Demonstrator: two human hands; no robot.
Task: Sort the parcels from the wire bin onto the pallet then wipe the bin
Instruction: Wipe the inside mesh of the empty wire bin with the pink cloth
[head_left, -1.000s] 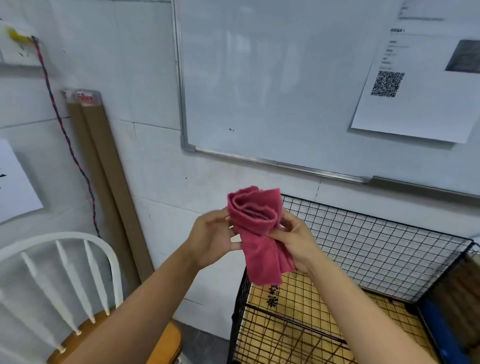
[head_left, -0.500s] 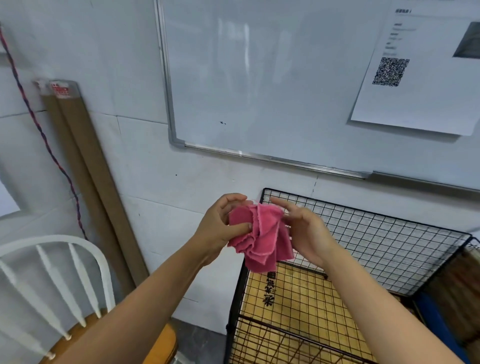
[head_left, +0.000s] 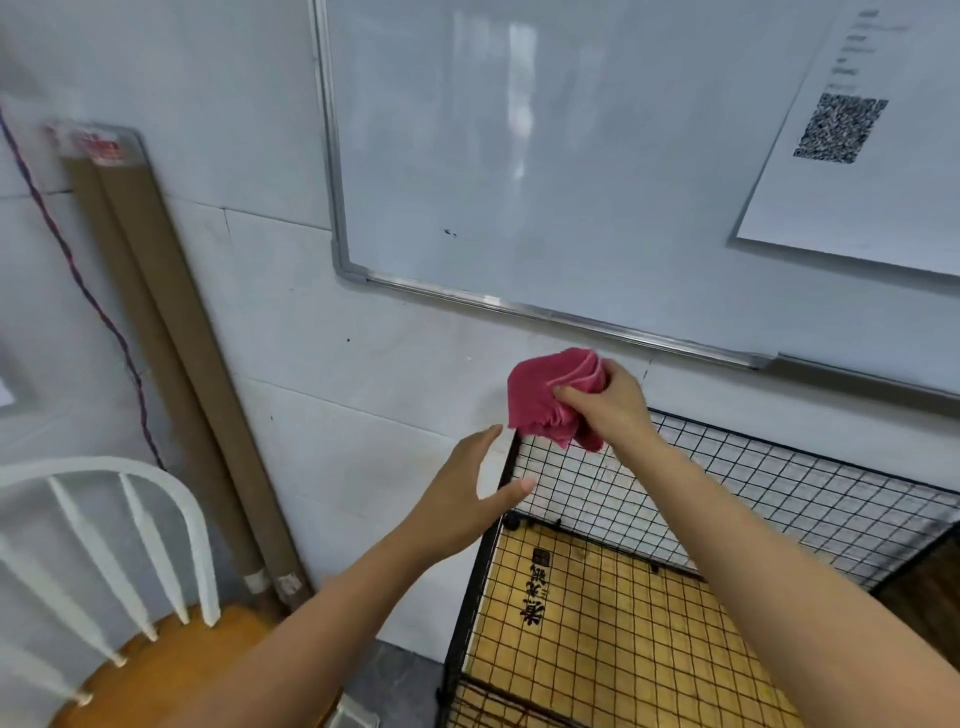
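**Pink cloth bunched in the right hand over the bin's corner**

The right hand (head_left: 608, 410) grips a pink cloth (head_left: 535, 395), fingers curled tight round its gathered folds. Most of the fabric bulges out toward 9 o'clock of the fist, and a loose end hangs toward 6. At 7 o'clock from the cloth, the left hand (head_left: 462, 493) holds nothing, fingers straight and spread wide. It sits just beside the rear-left corner post of the wire bin (head_left: 753, 499); whether it touches the post cannot be told. The cloth hangs right over that corner's top edge. No parcel shows in the visible part of the bin, only a yellow board (head_left: 597, 639) with black characters under its mesh floor. At 12 o'clock a whiteboard (head_left: 571, 156) hangs on the wall, with a QR-code sheet (head_left: 857, 182) at 2. At 9 o'clock 2 cardboard tubes (head_left: 171, 338) lean on the wall, and a white-backed chair (head_left: 156, 519) is at 8.
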